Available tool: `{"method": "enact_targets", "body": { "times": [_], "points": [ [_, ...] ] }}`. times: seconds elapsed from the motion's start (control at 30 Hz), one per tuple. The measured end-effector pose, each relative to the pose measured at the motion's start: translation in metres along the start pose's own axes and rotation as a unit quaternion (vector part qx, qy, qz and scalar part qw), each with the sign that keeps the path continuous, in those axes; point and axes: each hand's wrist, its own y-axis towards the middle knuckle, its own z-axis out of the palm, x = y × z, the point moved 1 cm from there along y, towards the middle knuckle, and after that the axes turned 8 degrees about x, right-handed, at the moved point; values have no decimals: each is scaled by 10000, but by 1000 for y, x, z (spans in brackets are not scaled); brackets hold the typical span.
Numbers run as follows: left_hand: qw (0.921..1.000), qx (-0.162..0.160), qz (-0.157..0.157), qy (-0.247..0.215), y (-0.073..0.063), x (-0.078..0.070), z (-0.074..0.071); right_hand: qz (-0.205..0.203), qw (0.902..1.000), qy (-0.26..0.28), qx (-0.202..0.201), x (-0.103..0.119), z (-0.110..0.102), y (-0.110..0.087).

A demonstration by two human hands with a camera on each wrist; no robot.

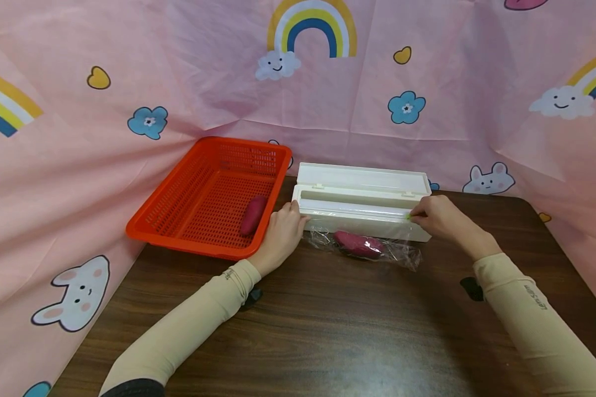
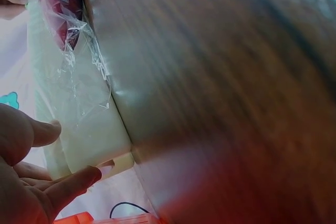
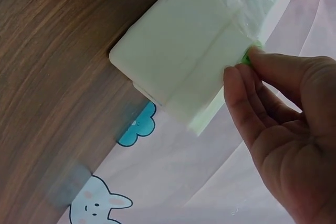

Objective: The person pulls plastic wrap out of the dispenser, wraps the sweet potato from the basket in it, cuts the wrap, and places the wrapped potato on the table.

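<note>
A long white cling film box (image 1: 367, 226) lies on the table with its lid (image 1: 362, 177) swung back and a film roll (image 1: 328, 205) inside. My left hand (image 1: 283, 231) grips the box's left end, thumb on the front side and fingers around the end (image 2: 107, 174). At the right end, my right hand (image 1: 439, 220) pinches a small green slide cutter (image 3: 251, 53) between thumb and fingertips, at the box's top front edge. Clear film hangs over the front, and a purple sweet potato (image 1: 358, 245) lies in it against the box.
An orange plastic basket (image 1: 166, 241) stands to the left, close by my left forearm, with another purple sweet potato (image 1: 253, 215) inside. A pink patterned cloth (image 1: 218, 99) hangs behind the dark wooden table (image 1: 338, 331). A black cable (image 2: 126, 203) shows near the basket.
</note>
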Motion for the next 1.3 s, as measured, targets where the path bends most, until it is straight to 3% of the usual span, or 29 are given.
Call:
{"method": "enact_targets", "body": {
  "times": [1.3],
  "points": [
    [10000,40,34,-23,1,1,1,-296,9990,-75,-317,6,8,7]
  ]
}}
